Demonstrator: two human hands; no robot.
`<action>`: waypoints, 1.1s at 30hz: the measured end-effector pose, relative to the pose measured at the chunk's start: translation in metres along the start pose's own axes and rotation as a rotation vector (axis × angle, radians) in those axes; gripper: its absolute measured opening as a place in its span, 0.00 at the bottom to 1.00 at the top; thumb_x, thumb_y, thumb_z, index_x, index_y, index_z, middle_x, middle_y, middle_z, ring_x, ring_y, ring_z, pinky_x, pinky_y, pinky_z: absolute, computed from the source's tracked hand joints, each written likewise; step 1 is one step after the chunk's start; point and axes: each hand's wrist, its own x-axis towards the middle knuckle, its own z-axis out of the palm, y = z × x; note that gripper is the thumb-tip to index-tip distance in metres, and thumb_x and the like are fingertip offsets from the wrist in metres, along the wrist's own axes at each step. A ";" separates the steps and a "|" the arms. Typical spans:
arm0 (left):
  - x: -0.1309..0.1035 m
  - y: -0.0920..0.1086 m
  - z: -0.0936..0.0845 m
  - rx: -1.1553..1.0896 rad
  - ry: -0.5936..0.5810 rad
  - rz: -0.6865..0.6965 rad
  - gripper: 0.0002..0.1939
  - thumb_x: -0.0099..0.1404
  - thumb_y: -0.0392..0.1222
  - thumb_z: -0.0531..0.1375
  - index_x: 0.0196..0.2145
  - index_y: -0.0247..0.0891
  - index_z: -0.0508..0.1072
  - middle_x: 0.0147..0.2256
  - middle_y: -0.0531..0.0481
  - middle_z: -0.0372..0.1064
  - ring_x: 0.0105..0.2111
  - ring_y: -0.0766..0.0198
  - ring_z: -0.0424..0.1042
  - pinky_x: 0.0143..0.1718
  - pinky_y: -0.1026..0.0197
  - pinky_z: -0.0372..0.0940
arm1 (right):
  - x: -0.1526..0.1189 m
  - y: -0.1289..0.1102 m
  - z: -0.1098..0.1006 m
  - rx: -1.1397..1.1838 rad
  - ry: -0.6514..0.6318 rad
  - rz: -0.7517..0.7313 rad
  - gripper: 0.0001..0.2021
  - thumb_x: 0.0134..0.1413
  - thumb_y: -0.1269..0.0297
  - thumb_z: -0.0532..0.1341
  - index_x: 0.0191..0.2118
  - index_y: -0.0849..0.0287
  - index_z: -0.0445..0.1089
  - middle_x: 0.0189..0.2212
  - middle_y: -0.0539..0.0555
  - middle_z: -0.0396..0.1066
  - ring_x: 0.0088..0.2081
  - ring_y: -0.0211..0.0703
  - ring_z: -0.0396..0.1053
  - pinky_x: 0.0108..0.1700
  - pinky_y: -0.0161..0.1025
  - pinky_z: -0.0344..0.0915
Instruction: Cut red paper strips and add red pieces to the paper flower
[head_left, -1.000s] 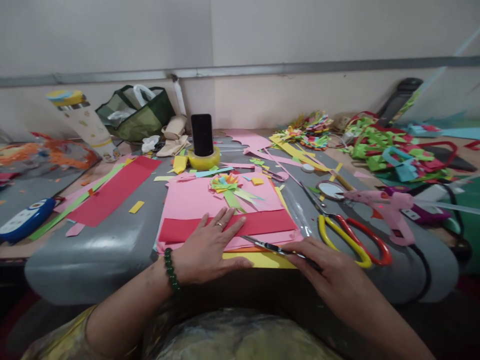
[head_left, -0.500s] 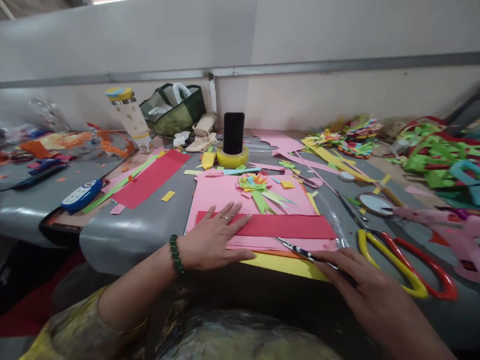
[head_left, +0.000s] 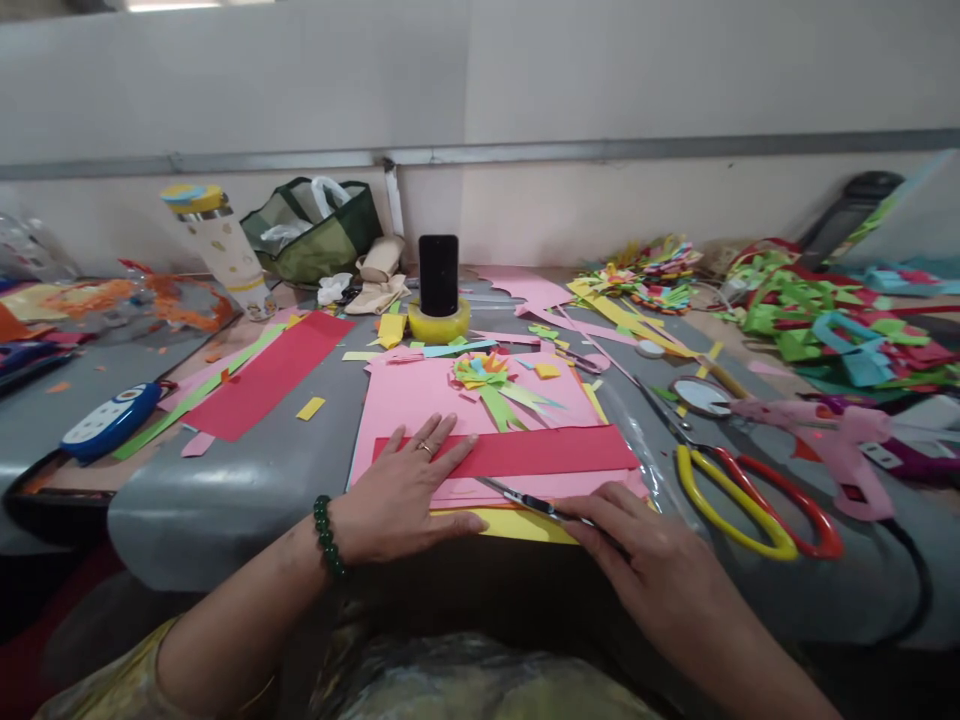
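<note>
My left hand (head_left: 405, 490), with a green bead bracelet and a ring, lies flat with fingers spread across the left part of a red paper strip (head_left: 547, 452). Beneath the strip are pink sheets (head_left: 409, 385), with orange and yellow paper (head_left: 525, 524) showing at the front edge. My right hand (head_left: 637, 550) is closed round a slim dark-handled craft knife (head_left: 521, 498). Its pointed silver blade rests low over the pink paper, just below the strip's front edge and near my left thumb. A paper rosette (head_left: 481, 370) with green tails lies behind the strip.
Big red-and-yellow-handled scissors (head_left: 739, 500) and a pink glue gun (head_left: 847, 450) lie to the right. A phone (head_left: 439, 275) stands in a yellow tape roll (head_left: 439, 322) at the back. Left are a red sheet (head_left: 270, 375), a blue-and-white device (head_left: 112, 420) and a tumbler (head_left: 225, 250).
My right hand and the craft knife have moved left along the red strip's front edge, bringing the tip near my left thumb. My left hand stays pressed down. The view has turned right.
</note>
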 end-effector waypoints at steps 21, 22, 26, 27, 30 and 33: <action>-0.005 -0.031 -0.015 0.057 -0.111 0.070 0.52 0.54 0.75 0.48 0.66 0.46 0.36 0.67 0.42 0.25 0.66 0.47 0.28 0.62 0.37 0.32 | 0.000 0.016 0.007 0.042 -0.010 0.048 0.13 0.63 0.60 0.49 0.43 0.52 0.69 0.35 0.53 0.70 0.34 0.44 0.71 0.34 0.41 0.66; -0.004 -0.031 -0.014 0.056 -0.107 0.075 0.52 0.53 0.76 0.48 0.66 0.46 0.36 0.67 0.42 0.25 0.66 0.47 0.28 0.62 0.37 0.32 | 0.000 0.015 0.006 0.051 -0.015 0.035 0.13 0.63 0.60 0.49 0.43 0.52 0.70 0.35 0.53 0.70 0.35 0.44 0.71 0.34 0.41 0.66; -0.003 -0.030 -0.012 0.036 -0.102 0.093 0.53 0.53 0.76 0.48 0.67 0.47 0.36 0.67 0.43 0.26 0.66 0.47 0.28 0.62 0.36 0.32 | 0.003 0.007 0.006 0.090 -0.037 0.012 0.12 0.63 0.62 0.49 0.42 0.53 0.70 0.35 0.53 0.70 0.35 0.43 0.71 0.35 0.41 0.66; -0.003 -0.031 -0.012 0.032 -0.098 0.096 0.53 0.53 0.76 0.48 0.67 0.47 0.36 0.67 0.43 0.26 0.66 0.47 0.28 0.62 0.36 0.32 | 0.005 0.003 0.007 0.098 -0.050 0.011 0.12 0.63 0.63 0.49 0.43 0.53 0.70 0.36 0.53 0.70 0.35 0.43 0.71 0.35 0.41 0.66; -0.003 -0.032 -0.013 0.031 -0.092 0.094 0.53 0.52 0.76 0.48 0.67 0.47 0.36 0.67 0.43 0.26 0.66 0.46 0.28 0.61 0.35 0.32 | 0.013 -0.013 0.011 0.103 -0.104 0.007 0.12 0.63 0.64 0.49 0.42 0.53 0.70 0.35 0.53 0.70 0.34 0.44 0.71 0.34 0.41 0.67; -0.003 -0.032 -0.014 0.032 -0.110 0.093 0.53 0.53 0.76 0.47 0.67 0.45 0.37 0.67 0.42 0.25 0.66 0.47 0.26 0.61 0.35 0.30 | 0.022 -0.027 0.014 0.092 -0.136 0.008 0.12 0.63 0.66 0.50 0.42 0.55 0.70 0.35 0.54 0.70 0.35 0.45 0.71 0.35 0.42 0.67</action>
